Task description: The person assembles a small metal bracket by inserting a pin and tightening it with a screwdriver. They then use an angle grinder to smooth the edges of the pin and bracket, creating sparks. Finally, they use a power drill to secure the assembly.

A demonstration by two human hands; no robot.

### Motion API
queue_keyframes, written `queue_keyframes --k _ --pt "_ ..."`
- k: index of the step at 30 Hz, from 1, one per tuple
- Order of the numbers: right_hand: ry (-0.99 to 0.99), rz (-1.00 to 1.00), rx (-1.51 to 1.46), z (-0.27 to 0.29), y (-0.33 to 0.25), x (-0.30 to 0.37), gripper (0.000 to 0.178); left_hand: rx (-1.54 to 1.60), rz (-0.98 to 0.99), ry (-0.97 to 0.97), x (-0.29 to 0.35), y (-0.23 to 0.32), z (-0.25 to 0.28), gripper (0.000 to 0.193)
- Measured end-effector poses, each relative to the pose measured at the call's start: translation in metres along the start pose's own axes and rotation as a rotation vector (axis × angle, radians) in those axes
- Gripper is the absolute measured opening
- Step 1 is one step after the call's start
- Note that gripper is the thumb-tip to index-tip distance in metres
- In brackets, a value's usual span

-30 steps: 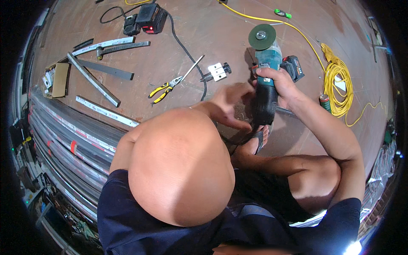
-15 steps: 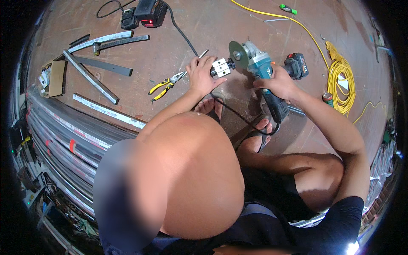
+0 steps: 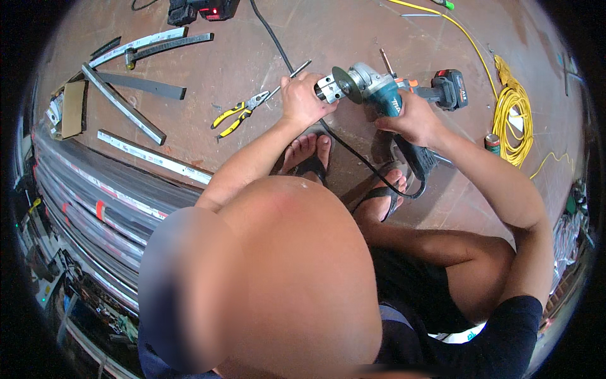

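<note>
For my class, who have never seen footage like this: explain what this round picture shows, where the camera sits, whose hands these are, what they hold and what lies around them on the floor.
The camera is worn on a person's head and looks down through a fisheye lens, so straight edges bend. No machine works here, only two bare hands. The right hand grips the body of a teal angle grinder with a dark round disc. The left hand holds a small silver metal block against the disc end. On the brown floor lie yellow-handled pliers, grey metal strips and a coiled yellow cable. A black cord runs across the floor. The person's feet in sandals show below the hands.
</note>
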State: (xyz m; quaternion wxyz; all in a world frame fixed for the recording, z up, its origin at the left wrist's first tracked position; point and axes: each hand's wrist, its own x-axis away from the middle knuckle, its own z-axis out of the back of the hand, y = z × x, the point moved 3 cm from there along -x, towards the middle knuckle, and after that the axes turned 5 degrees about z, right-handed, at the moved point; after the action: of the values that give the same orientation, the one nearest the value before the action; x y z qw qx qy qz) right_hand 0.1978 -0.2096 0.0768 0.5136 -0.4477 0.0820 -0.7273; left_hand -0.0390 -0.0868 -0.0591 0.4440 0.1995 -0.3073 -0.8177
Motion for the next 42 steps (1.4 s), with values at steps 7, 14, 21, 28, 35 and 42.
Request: queue_keyframes --k 7,14,21,28,35,42 --pt "-0.005 -0.001 0.031 -0.007 -0.005 -0.006 0.06 -0.039 -0.057 0.036 0.006 -0.009 -0.003 0.062" --pt "-0.03 0.001 0.075 -0.01 -0.008 -0.007 0.061 0.013 -0.03 0.106 0.014 -0.01 -0.008 0.072" --pt "-0.023 -0.008 0.119 -0.008 -0.018 -0.008 0.061 -0.095 -0.034 0.104 0.02 -0.008 -0.006 0.072" --pt "-0.021 -0.089 0.13 -0.003 -0.018 -0.009 0.067 -0.16 -0.122 0.073 0.017 -0.006 -0.005 0.075" --pt "0.007 -0.046 0.114 -0.006 -0.01 -0.008 0.062 -0.182 -0.158 0.078 0.017 -0.008 -0.007 0.072" --pt "0.008 -0.034 0.112 -0.004 -0.009 -0.01 0.061 -0.173 -0.144 0.055 0.017 -0.007 -0.007 0.07"
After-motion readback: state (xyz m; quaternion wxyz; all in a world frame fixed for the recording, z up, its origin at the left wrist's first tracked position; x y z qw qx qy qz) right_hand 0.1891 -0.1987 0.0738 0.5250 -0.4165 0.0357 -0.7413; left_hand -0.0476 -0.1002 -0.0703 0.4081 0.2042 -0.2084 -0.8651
